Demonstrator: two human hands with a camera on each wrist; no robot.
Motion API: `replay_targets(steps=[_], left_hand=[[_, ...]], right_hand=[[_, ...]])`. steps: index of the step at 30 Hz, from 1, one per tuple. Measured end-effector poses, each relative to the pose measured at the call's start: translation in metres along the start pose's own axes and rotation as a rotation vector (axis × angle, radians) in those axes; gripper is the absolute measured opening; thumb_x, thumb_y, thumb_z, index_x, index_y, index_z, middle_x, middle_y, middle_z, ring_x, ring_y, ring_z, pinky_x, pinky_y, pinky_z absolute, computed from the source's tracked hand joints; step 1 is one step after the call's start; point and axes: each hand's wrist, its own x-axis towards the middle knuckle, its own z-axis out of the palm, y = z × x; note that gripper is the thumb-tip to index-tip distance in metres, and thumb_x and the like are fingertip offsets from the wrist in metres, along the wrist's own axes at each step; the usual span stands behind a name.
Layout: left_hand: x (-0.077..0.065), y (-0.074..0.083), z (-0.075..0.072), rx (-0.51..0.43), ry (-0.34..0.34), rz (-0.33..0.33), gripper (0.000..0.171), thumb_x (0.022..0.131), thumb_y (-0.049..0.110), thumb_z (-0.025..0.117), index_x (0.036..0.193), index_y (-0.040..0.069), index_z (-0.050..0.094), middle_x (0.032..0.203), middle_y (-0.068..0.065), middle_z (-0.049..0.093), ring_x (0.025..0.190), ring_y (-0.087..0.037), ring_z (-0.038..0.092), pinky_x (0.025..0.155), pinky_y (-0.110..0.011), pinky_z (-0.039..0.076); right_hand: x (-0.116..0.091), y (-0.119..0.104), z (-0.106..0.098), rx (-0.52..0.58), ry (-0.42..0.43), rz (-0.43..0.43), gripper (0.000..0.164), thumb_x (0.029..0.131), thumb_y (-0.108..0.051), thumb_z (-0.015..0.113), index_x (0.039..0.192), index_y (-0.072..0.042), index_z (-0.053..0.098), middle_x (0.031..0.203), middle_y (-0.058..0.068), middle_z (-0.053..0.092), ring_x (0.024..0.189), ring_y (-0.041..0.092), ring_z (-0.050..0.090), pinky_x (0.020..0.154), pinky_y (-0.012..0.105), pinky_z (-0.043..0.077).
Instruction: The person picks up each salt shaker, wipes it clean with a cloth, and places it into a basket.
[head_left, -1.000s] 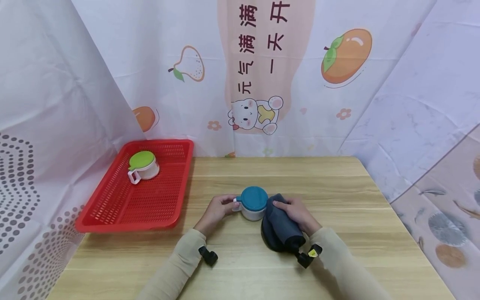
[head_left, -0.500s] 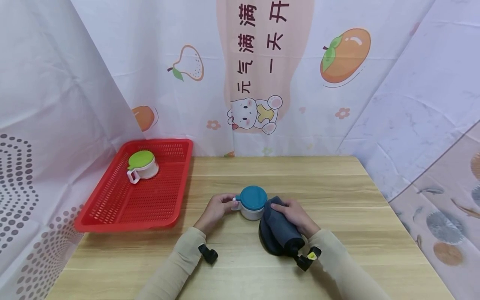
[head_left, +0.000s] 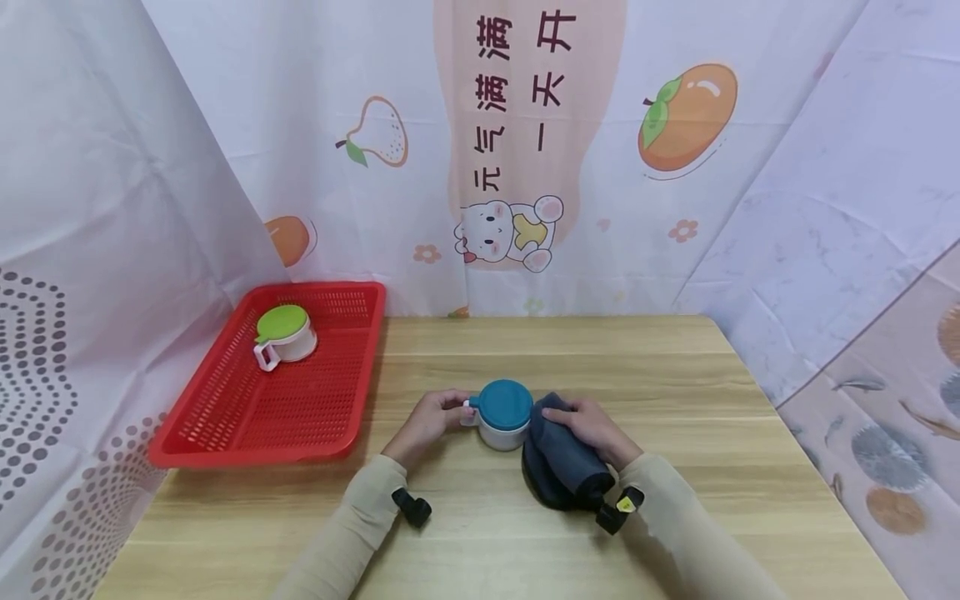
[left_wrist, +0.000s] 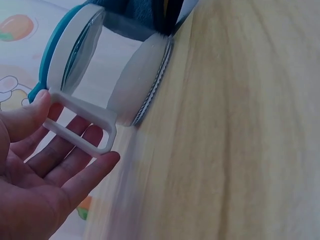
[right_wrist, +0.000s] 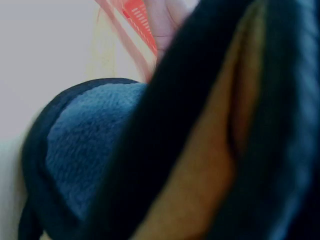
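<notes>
A seasoning jar (head_left: 504,417) with a blue lid and a see-through body stands on the wooden table. My left hand (head_left: 435,421) holds it by the white handle (left_wrist: 107,125), thumb on top near the lid's tab and fingers beneath, as the left wrist view shows. My right hand (head_left: 596,429) grips a dark blue-grey cloth (head_left: 562,454) with black edging, thumb on its upper side. One end of the cloth lies against the jar's right side. In the right wrist view its fuzzy blue face (right_wrist: 90,145) shows close up, and the hand's fingertips are hidden.
At the left a red plastic basket (head_left: 360,392) holds a similar jar (head_left: 288,337) with a green lid and white handle. Printed curtains (head_left: 420,208) hang behind the table (head_left: 465,542) and along both sides.
The jar and left hand have shifted very slightly toward me. The right hand keeps its hold on the cloth against the jar. The head view has tilted a little.
</notes>
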Motion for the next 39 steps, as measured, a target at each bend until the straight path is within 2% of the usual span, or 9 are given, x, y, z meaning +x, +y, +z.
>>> replay_targets(steps=[4, 8, 11, 18, 24, 29, 33, 39], left_hand=[[-0.001, 0.001, -0.003, 0.006, -0.021, -0.004, 0.025, 0.086, 0.014, 0.06, 0.11, 0.007, 0.062, 0.109, -0.009, 0.062, 0.092, -0.014, 0.057, 0.089, -0.041, 0.048], [-0.001, 0.003, -0.005, -0.004, -0.044, 0.001, 0.025, 0.086, 0.01, 0.059, 0.11, 0.005, 0.062, 0.109, -0.009, 0.062, 0.092, -0.014, 0.056, 0.09, -0.043, 0.047], [-0.003, 0.004, -0.005, 0.001, -0.059, 0.017, 0.023, 0.085, 0.009, 0.059, 0.108, 0.005, 0.063, 0.106, -0.009, 0.063, 0.091, -0.013, 0.057, 0.088, -0.04, 0.048], [-0.005, 0.002, -0.005, 0.062, -0.126, 0.074, 0.021, 0.086, 0.014, 0.059, 0.105, 0.006, 0.064, 0.099, -0.006, 0.065, 0.089, -0.013, 0.059, 0.082, -0.029, 0.051], [-0.004, 0.004, -0.006, 0.079, -0.194, 0.07, 0.019, 0.088, 0.008, 0.055, 0.105, 0.002, 0.062, 0.095, -0.004, 0.063, 0.088, -0.013, 0.057, 0.086, -0.036, 0.049], [-0.001, 0.002, -0.007, 0.085, -0.204, 0.072, 0.017, 0.088, 0.011, 0.056, 0.103, 0.005, 0.062, 0.093, -0.003, 0.062, 0.087, -0.013, 0.057, 0.086, -0.04, 0.049], [-0.002, 0.003, -0.008, 0.096, -0.22, 0.089, 0.018, 0.088, 0.014, 0.056, 0.103, 0.005, 0.062, 0.092, -0.003, 0.062, 0.086, -0.014, 0.057, 0.084, -0.04, 0.049], [-0.004, 0.003, -0.008, 0.098, -0.218, 0.077, 0.018, 0.088, 0.018, 0.057, 0.103, 0.009, 0.063, 0.094, -0.002, 0.062, 0.088, -0.014, 0.056, 0.084, -0.037, 0.049]], right_hand=[[-0.002, -0.007, -0.002, -0.01, -0.028, -0.016, 0.033, 0.087, -0.029, 0.058, 0.102, 0.0, 0.062, 0.088, 0.007, 0.059, 0.074, 0.018, 0.05, 0.062, 0.027, 0.041], [0.01, 0.0, -0.003, -0.006, -0.042, -0.032, 0.036, 0.085, -0.033, 0.059, 0.108, -0.005, 0.063, 0.098, 0.008, 0.061, 0.078, 0.016, 0.052, 0.064, 0.026, 0.041], [0.019, 0.006, -0.006, -0.017, -0.063, -0.05, 0.037, 0.084, -0.035, 0.06, 0.109, -0.007, 0.063, 0.1, 0.007, 0.062, 0.08, 0.016, 0.052, 0.066, 0.026, 0.042], [0.025, 0.002, -0.016, -0.092, -0.17, -0.118, 0.031, 0.086, -0.034, 0.058, 0.103, -0.008, 0.064, 0.095, 0.006, 0.06, 0.078, 0.018, 0.05, 0.064, 0.028, 0.04], [0.032, -0.005, -0.019, -0.134, -0.216, -0.147, 0.027, 0.086, -0.035, 0.058, 0.097, -0.011, 0.064, 0.085, 0.003, 0.058, 0.073, 0.017, 0.049, 0.063, 0.027, 0.039], [0.041, -0.006, -0.019, -0.171, -0.224, -0.171, 0.03, 0.086, -0.038, 0.057, 0.1, -0.012, 0.063, 0.091, 0.004, 0.06, 0.078, 0.017, 0.05, 0.066, 0.027, 0.039], [0.049, -0.008, -0.017, -0.182, -0.245, -0.166, 0.031, 0.085, -0.039, 0.058, 0.096, -0.011, 0.062, 0.084, 0.003, 0.057, 0.073, 0.017, 0.049, 0.064, 0.027, 0.039], [0.059, -0.012, -0.014, -0.184, -0.28, -0.191, 0.031, 0.085, -0.04, 0.058, 0.096, -0.012, 0.064, 0.078, 0.001, 0.055, 0.07, 0.017, 0.048, 0.062, 0.026, 0.038]])
